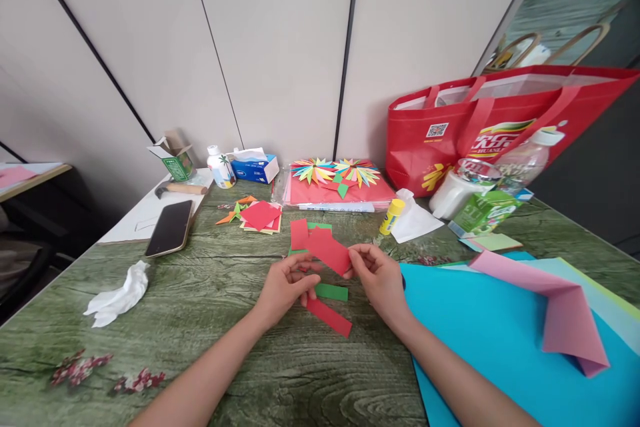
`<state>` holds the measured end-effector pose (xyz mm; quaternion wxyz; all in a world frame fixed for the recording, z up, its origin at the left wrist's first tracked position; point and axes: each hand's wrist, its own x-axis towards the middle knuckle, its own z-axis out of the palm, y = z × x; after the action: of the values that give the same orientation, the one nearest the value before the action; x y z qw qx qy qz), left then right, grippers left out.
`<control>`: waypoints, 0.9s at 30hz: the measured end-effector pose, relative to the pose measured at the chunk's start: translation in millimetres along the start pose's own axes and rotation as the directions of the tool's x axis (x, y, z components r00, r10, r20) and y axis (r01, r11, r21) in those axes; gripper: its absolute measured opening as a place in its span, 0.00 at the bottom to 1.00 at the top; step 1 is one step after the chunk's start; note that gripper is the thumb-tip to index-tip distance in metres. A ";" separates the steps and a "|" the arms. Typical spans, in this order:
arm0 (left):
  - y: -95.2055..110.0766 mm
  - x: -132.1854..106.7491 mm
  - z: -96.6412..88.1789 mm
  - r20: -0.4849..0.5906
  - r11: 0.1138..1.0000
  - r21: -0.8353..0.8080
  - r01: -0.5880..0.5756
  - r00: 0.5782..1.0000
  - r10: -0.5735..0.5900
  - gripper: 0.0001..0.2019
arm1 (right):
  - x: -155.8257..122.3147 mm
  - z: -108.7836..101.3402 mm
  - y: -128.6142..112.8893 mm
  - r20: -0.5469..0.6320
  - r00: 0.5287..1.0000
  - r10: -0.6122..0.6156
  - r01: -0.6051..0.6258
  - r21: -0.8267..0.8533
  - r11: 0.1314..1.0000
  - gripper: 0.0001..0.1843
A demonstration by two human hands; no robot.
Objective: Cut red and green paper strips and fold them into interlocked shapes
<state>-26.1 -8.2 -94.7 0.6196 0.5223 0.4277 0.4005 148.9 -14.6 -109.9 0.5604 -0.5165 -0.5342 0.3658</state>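
Observation:
My right hand (379,278) is closed, with thumb and fingertips pinching the right corner of a red paper piece (331,255). My left hand (289,285) is curled at the piece's left side. From its lower fingers a red paper strip (330,317) slants down to the right, its upper end partly hidden by them. A green paper strip (334,292) sticks out beside the left thumb. Just behind the hands, more red paper (299,234) and green paper (320,225) lie overlapping on the wood-patterned table (320,373).
Large blue paper (450,320) and folded pink paper (565,307) lie at right. A yellow glue stick (391,216) stands behind my right hand. Stacked red squares (261,215) and a phone (171,228) are at left. A red bag (415,140) stands at the back right.

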 end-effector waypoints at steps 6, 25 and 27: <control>7.3 -3.8 2.1 0.082 0.990 -0.139 -0.030 0.996 0.042 0.28 | -4.6 7.3 -1.1 0.174 0.983 0.055 -0.083 0.157 0.984 0.10; 5.9 -5.7 -0.3 -0.106 0.995 0.026 -0.099 0.989 0.101 0.20 | -15.1 9.4 -11.3 0.206 0.930 -0.304 0.329 -0.099 0.939 0.06; 6.6 -5.7 0.5 -0.108 0.997 -0.031 -0.074 0.992 0.070 0.21 | -13.9 8.7 -11.7 0.191 0.942 -0.278 0.298 -0.089 0.950 0.04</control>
<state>-27.7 -12.9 -87.5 0.5901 0.5042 0.4341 0.4574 136.5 -28.6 -102.6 0.5274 -0.4304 -0.6718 0.2921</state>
